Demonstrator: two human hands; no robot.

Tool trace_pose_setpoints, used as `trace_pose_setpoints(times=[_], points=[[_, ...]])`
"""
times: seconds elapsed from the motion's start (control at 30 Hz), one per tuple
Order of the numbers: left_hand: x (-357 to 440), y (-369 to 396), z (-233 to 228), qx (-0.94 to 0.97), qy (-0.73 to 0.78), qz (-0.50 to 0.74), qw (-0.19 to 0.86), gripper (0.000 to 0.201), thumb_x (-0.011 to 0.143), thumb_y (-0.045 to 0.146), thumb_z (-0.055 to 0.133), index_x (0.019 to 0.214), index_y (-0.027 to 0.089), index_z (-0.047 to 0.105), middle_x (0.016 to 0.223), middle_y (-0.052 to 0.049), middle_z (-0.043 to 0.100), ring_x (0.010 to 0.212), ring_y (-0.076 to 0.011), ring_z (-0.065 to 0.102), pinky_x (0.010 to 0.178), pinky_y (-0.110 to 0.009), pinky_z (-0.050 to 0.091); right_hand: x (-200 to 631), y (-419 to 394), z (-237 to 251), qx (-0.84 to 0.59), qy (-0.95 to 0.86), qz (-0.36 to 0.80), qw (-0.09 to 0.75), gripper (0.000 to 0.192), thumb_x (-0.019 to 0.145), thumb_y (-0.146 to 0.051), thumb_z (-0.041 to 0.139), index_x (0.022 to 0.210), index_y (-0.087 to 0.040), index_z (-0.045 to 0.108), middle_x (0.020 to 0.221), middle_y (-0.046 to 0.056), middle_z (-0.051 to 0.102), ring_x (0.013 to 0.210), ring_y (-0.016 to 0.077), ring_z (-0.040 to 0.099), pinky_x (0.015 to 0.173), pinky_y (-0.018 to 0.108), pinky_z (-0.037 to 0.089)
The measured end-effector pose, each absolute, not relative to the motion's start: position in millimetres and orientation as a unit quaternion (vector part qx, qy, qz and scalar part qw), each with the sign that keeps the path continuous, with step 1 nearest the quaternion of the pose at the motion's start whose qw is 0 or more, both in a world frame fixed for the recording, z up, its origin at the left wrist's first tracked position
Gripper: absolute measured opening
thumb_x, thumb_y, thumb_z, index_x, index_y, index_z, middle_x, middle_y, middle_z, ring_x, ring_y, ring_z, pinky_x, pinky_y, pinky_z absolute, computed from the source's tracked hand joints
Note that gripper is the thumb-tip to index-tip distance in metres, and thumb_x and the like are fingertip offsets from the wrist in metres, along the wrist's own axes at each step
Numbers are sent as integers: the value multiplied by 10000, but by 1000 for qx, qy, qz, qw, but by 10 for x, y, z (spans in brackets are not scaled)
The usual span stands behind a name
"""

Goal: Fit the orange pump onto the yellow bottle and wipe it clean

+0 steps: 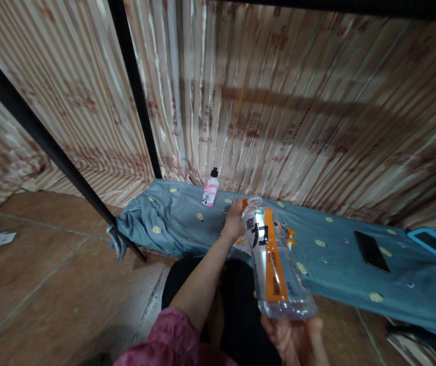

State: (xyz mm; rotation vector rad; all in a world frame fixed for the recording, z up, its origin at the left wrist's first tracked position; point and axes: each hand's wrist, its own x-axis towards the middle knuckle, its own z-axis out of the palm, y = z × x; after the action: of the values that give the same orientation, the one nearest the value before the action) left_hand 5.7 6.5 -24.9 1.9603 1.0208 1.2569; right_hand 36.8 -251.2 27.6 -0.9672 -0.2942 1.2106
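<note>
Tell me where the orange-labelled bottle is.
In the head view, the orange-labelled bottle is right of centre, with the left hand at its neck and the right hand at its base.

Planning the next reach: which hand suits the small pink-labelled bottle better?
The left hand, probably: it's nearer the pink-labelled bottle, though apparently holding something orange; the right hand holds the base of the large bottle.

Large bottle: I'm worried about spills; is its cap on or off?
Off: the large bottle has a bare, clear neck. Something orange shows at the left hand; I cannot tell whether it is the cap.
</note>
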Motion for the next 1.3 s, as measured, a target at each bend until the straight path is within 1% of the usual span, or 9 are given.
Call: trace_pose_setpoints(times=[0.13,0.2,0.33,0.5,0.63,0.83,1.03,1.13,1.3], points=[[50,61,-246,737,379,473,300,279,841,217,598,1115,173,568,1114,-118,654,1055,-250,618,942,-408,513,373,-2523,259,-423,-138,546,710,509,627,-706,773,910,-283,766,791,62,769,558,142,581,475,227,455],[48,61,-245,737,375,475,302,275,843,211,596,1115,176,571,1116,-115,656,1055,-247,617,950,-406,510,376,-2528,247,-416,-130,551,712,499,631,-691,781,918,-283,769,748,47,755,558,138,592,476,215,458],[54,62,-248,732,380,476,306,257,849,217,594,1102,177,581,1113,-107,659,1058,-244,618,949,-397,512,376,-2528,235,-409,-122,551,718,505,627,-677,792,952,-292,769,774,44,763,549,135,595,468,215,458],[58,63,-257,733,379,479,299,250,847,214,594,1094,185,578,1097,-105,659,1051,-249,615,938,-406,517,378,-2528,231,-414,-130,554,711,496,625,-698,779,908,-291,768,724,32,745,555,137,591,477,219,458],[58,69,-261,734,378,479,299,260,827,189,607,1085,188,577,1088,-110,658,1041,-253,614,937,-415,517,378,-2520,241,-411,-133,554,712,491,623,-699,781,918,-307,758,769,35,757,555,135,582,473,218,453],[55,70,-275,736,374,481,295,253,848,219,591,1099,194,570,1096,-102,651,1048,-246,614,945,-412,518,371,-2511,275,-417,-143,552,708,491,622,-713,772,854,-281,753,657,13,698,555,128,567,478,201,447],[47,66,-266,743,377,471,290,275,850,219,591,1120,174,568,1108,-117,649,1056,-254,616,937,-406,520,345,-2505,305,-421,-132,545,713,524,607,-709,785,893,-271,768,894,77,790,538,109,586,462,188,449],[48,70,-261,745,374,472,287,281,845,220,598,1119,161,573,1111,-126,650,1060,-263,616,939,-415,518,343,-2497,302,-413,-134,545,718,499,620,-692,789,900,-280,770,768,45,769,535,114,588,458,182,446],[46,72,-271,738,374,478,294,278,835,201,599,1109,156,583,1099,-123,655,1048,-263,624,938,-420,520,363,-2506,277,-412,-144,548,714,496,620,-696,784,890,-280,772,702,31,743,543,122,585,466,189,463]])
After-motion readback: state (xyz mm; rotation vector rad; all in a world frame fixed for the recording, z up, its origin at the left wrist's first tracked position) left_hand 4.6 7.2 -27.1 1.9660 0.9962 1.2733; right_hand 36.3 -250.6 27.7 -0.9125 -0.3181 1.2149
